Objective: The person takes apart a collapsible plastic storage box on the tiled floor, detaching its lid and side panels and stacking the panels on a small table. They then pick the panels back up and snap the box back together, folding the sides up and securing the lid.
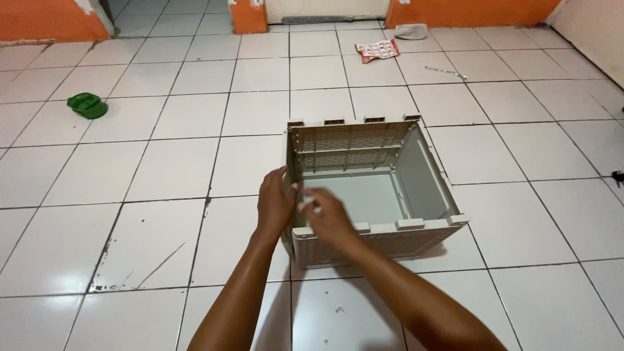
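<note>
Gripping the near-left corner of a pale grey plastic crate with both hands: left hand wrapped over the outside of the left wall's top edge, right hand closed on the rim just beside it, fingers curled over something small and pale there, too blurred to identify. Hands nearly touching, forearms reaching in from the bottom of the view.

Crate sitting on the white tiled floor, open top up, woven-pattern panels at far and near sides, smooth panel at right, notched tabs along the upper edges. Looks assembled from separate slot-in walls, though joints not clear enough to confirm.

Likely risks, judged from this pose: both hands crowded on one corner, so nothing steadying the far or right wall; any push or pull here could tip a panel or skate the whole crate across the smooth tile. Fingers near the corner joint could get pinched if the walls snap together. Uneven force might bend a tab.

Well apart on the floor: green plastic dish at left, red-and-white printed packet beyond.
</note>
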